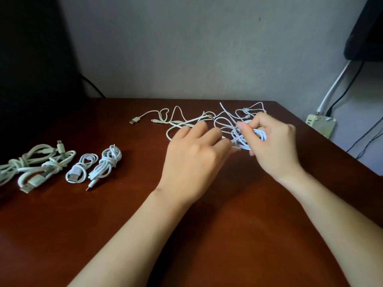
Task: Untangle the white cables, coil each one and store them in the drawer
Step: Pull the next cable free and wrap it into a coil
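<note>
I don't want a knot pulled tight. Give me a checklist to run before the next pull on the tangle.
1. Right hand grips the bundle: ok.
2. Left hand has a strand pinched: cannot tell, fingertips blurred.
3. Tangle free of crossings: not ok, loops overlap.
4. Loose plug lies free on the table: ok.
5. Coils lie apart from the tangle: ok.
6. Drawer ready: cannot tell, not in view.

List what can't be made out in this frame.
Head view only.
Blurred: left hand fingertips, behind its knuckles; its grip on the cable is unclear.
Hidden: most of the coil, under the right hand gripping it.
Overlapping: tangle strands, cable count unclear.
Cut by left edge: leftmost bundle.
Out of frame: drawer.
</note>
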A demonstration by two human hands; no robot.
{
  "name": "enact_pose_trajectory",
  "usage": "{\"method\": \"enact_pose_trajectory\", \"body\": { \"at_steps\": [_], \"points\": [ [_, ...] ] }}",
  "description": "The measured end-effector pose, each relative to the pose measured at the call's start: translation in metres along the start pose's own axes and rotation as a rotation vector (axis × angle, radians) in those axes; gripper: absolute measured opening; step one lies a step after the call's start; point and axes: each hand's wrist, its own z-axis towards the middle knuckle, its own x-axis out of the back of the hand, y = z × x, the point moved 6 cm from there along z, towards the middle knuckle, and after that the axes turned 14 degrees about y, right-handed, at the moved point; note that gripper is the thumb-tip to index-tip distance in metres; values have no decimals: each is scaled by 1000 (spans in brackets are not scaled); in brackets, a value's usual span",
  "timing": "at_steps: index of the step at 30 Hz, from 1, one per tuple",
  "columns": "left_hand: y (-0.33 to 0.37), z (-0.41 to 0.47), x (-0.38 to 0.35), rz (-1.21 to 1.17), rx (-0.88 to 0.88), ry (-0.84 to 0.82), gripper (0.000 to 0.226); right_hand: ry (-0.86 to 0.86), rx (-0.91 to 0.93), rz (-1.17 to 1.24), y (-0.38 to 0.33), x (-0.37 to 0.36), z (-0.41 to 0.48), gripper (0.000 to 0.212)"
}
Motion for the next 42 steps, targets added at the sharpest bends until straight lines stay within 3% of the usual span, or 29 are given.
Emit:
{"method": "enact_pose_trajectory", "body": {
  "at_steps": [10,24,27,33,38,42],
  "points": [
    [-23,0,4,-167,208,30,35,-169,-272,272,-12,-10,-8,37],
    [-39,-8,-2,-278,101,-35,26,-472,-534,529,-42,-20,-19,29],
    [-41,-16,-8,-321,176,-20,12,-402,-636,623,-40,-21,-20,30],
    [-27,-23,-16,-470,401,12,21,-155,-820,760,-30,-19,-18,27],
    [-10,-30,-28,-629,705,-157,22,40,-917,665,-11,-15,-18,31],
    [1,-40,-44,-897,982,-340,27,117,-849,500,0,-10,-17,30]
  ]
}}
